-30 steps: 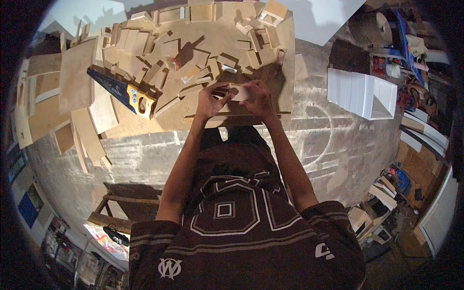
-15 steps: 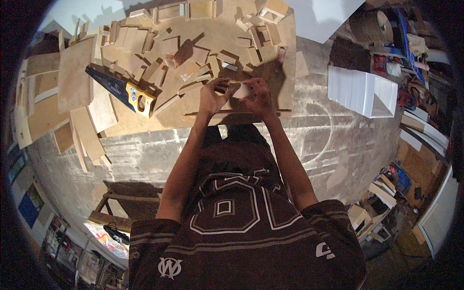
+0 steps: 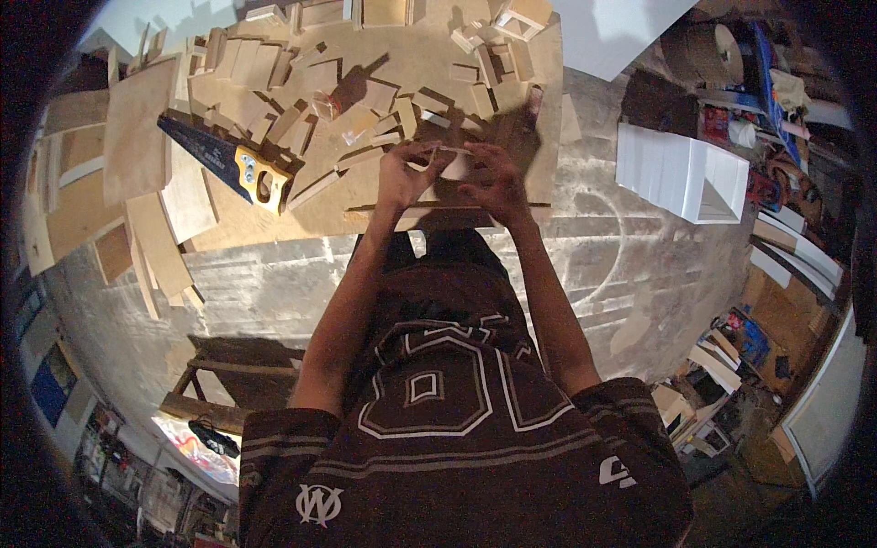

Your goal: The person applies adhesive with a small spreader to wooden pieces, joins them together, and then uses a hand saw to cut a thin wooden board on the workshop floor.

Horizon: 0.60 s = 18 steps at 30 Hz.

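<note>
Over the near part of the wooden worktable, my left hand [image 3: 408,177] and my right hand [image 3: 500,184] face each other, fingers bent inward. Between their fingertips is a small thin piece of wood [image 3: 451,150], pinched from both sides. A pale patch shows just below it, between the hands; I cannot tell whether it belongs to the piece. A long wooden strip [image 3: 365,217] lies along the table's front edge, under my wrists. Small wood blocks [image 3: 406,117] lie just beyond my left fingers.
A handsaw [image 3: 260,178] with a yellow handle rests on the table's left side. Boards [image 3: 137,137] are piled at far left. More wood offcuts [image 3: 247,64] and a small plastic bag [image 3: 324,105] cover the tabletop [image 3: 539,55]. A white box-like unit [image 3: 676,173] stands right.
Both hands have stayed nearly in place. My right fingers have shifted slightly, and the thin piece between the fingertips now shows more edge-on.
</note>
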Each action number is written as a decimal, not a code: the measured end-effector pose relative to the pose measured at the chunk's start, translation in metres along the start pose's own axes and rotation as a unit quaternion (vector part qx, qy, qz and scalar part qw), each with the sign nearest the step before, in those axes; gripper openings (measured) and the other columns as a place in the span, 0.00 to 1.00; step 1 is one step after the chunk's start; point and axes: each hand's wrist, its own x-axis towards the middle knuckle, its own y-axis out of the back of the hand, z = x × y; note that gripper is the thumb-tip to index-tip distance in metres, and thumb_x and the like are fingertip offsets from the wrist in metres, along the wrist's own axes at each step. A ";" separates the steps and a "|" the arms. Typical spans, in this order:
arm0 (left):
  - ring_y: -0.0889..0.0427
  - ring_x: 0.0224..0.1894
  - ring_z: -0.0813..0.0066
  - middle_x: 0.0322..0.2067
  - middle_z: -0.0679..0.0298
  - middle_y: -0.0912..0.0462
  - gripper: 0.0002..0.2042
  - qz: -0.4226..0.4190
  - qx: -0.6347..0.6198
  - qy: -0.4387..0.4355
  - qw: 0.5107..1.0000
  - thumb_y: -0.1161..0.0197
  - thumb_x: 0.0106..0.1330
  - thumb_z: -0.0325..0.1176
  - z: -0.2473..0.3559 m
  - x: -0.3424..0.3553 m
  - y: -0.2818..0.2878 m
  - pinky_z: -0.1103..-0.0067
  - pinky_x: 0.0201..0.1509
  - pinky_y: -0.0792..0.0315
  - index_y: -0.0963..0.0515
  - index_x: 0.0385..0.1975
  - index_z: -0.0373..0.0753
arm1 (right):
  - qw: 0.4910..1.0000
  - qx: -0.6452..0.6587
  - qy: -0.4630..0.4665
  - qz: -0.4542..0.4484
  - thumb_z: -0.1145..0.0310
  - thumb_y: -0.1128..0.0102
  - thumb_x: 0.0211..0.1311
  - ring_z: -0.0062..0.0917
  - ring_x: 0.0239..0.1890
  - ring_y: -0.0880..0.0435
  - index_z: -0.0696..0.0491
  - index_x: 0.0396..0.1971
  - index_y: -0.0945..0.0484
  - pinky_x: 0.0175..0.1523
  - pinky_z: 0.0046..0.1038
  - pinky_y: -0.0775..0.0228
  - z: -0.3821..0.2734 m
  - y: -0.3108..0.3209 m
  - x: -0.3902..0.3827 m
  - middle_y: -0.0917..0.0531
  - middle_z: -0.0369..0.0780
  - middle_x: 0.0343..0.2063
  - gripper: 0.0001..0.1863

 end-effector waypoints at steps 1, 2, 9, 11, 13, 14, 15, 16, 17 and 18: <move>0.12 0.37 0.67 0.37 0.53 0.14 0.18 0.004 -0.003 -0.007 1.000 0.24 0.54 0.38 -0.001 -0.001 0.001 0.75 0.44 0.21 0.14 0.44 0.40 | 1.000 -0.005 -0.015 -0.003 0.65 0.19 0.39 0.35 0.52 0.20 0.47 0.62 0.27 0.56 0.36 0.24 -0.005 0.000 0.000 0.23 0.42 0.55 0.43; 0.12 0.37 0.67 0.37 0.53 0.14 0.18 0.005 -0.007 -0.017 1.000 0.24 0.54 0.38 0.000 -0.001 0.001 0.75 0.44 0.21 0.14 0.44 0.40 | 0.999 -0.010 -0.032 -0.004 0.65 0.19 0.38 0.35 0.52 0.20 0.46 0.62 0.27 0.56 0.36 0.24 -0.007 0.000 0.000 0.23 0.42 0.55 0.43; 0.12 0.38 0.67 0.39 0.54 0.14 0.17 -0.016 -0.029 -0.005 0.999 0.24 0.54 0.36 0.008 0.001 0.002 0.76 0.43 0.20 0.14 0.44 0.40 | 0.999 -0.037 -0.003 0.022 0.68 0.21 0.38 0.39 0.55 0.20 0.47 0.58 0.23 0.59 0.38 0.25 0.003 -0.012 0.002 0.22 0.43 0.54 0.38; 0.12 0.39 0.67 0.40 0.54 0.14 0.16 -0.021 -0.037 0.001 0.999 0.25 0.54 0.35 0.008 0.001 0.002 0.77 0.43 0.19 0.14 0.43 0.40 | 0.999 -0.039 -0.015 0.018 0.69 0.23 0.38 0.39 0.55 0.20 0.48 0.57 0.22 0.59 0.38 0.25 0.003 -0.013 0.001 0.21 0.44 0.54 0.37; 0.12 0.39 0.67 0.40 0.54 0.14 0.16 -0.023 -0.041 -0.005 0.999 0.25 0.54 0.34 0.008 0.001 0.003 0.77 0.43 0.19 0.14 0.43 0.40 | 0.999 -0.036 -0.013 0.018 0.71 0.24 0.39 0.39 0.55 0.20 0.49 0.56 0.22 0.59 0.37 0.25 0.001 -0.013 0.002 0.21 0.45 0.54 0.36; 0.12 0.39 0.67 0.41 0.54 0.14 0.16 -0.024 -0.043 -0.006 0.999 0.25 0.55 0.33 0.007 0.001 0.003 0.77 0.43 0.19 0.14 0.43 0.39 | 0.999 -0.033 -0.013 0.017 0.71 0.24 0.39 0.39 0.55 0.20 0.49 0.56 0.22 0.59 0.37 0.25 0.001 -0.013 0.002 0.21 0.45 0.53 0.36; 0.12 0.39 0.67 0.41 0.54 0.14 0.16 -0.025 -0.045 -0.004 0.999 0.25 0.55 0.33 0.007 0.001 0.004 0.77 0.43 0.19 0.14 0.43 0.39 | 0.999 -0.033 -0.014 0.013 0.71 0.24 0.39 0.39 0.55 0.20 0.49 0.56 0.22 0.59 0.37 0.25 0.001 -0.013 0.002 0.21 0.45 0.54 0.36; 0.12 0.39 0.67 0.41 0.54 0.14 0.16 -0.027 -0.047 -0.002 0.999 0.25 0.55 0.33 0.006 0.001 0.004 0.77 0.43 0.19 0.14 0.43 0.39 | 0.999 -0.032 -0.014 0.009 0.71 0.24 0.39 0.39 0.55 0.20 0.50 0.56 0.22 0.59 0.37 0.25 0.002 -0.013 0.002 0.21 0.45 0.54 0.36; 0.12 0.39 0.67 0.41 0.54 0.14 0.16 -0.028 -0.049 -0.002 0.998 0.25 0.55 0.33 0.007 0.001 0.004 0.76 0.43 0.18 0.14 0.43 0.39 | 0.999 -0.032 -0.014 0.006 0.71 0.24 0.40 0.39 0.55 0.20 0.50 0.56 0.22 0.59 0.37 0.25 0.002 -0.012 0.002 0.21 0.45 0.54 0.36; 0.12 0.39 0.67 0.41 0.54 0.14 0.16 -0.030 -0.044 0.002 0.999 0.25 0.55 0.34 0.008 0.001 0.005 0.76 0.43 0.18 0.14 0.43 0.39 | 0.999 -0.027 -0.020 0.002 0.70 0.24 0.40 0.39 0.55 0.20 0.50 0.56 0.22 0.59 0.37 0.25 0.001 -0.012 0.002 0.21 0.45 0.54 0.36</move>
